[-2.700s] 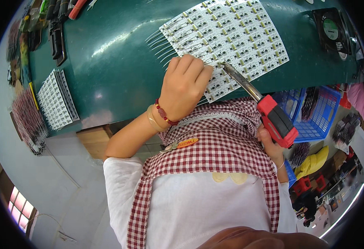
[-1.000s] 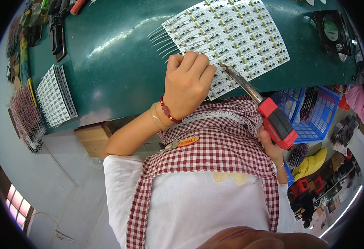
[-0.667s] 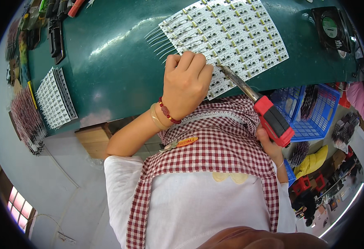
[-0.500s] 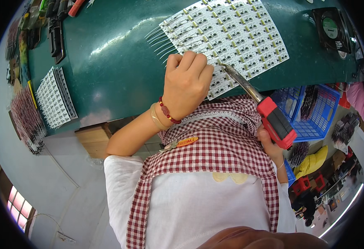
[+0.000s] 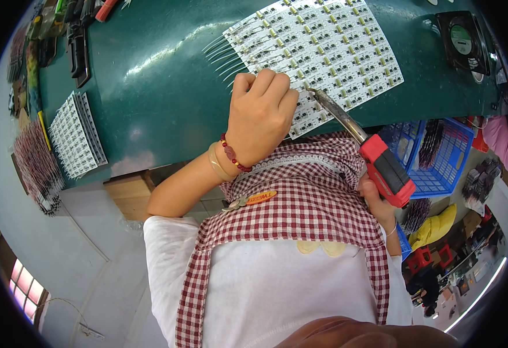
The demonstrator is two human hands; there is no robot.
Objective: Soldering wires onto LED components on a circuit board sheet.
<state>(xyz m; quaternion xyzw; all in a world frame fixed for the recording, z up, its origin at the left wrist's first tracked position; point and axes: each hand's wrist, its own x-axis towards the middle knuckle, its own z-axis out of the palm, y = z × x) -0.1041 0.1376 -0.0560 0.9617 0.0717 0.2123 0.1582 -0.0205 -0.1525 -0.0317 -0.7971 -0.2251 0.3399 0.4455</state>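
Observation:
A white panel of small circuit boards [image 5: 346, 52] lies on the green table, with rows of dark and yellowish parts on it. Over its near left part is my left hand [image 5: 262, 110], fingers curled and closed; whatever they may pinch is hidden beneath them. My right hand [image 5: 375, 200] is closed at the red and black handle of a soldering iron [image 5: 387, 165], which partly covers it. The iron's tip reaches the panel just right of my left fingers. Several thin pale wires [image 5: 226, 58] stick out past the panel's left edge.
A stack of similar panels [image 5: 77, 136] sits at the table's left edge, near bundled wires [image 5: 36, 162]. Dark-handled tools [image 5: 77, 49] lie at the far left. A black fan [image 5: 462, 40] stands at the far right. Blue baskets [image 5: 442, 156] are below the table on the right.
Almost nothing differs. My left hand has shifted very slightly, and the iron's tip stays at about the same place on the panel.

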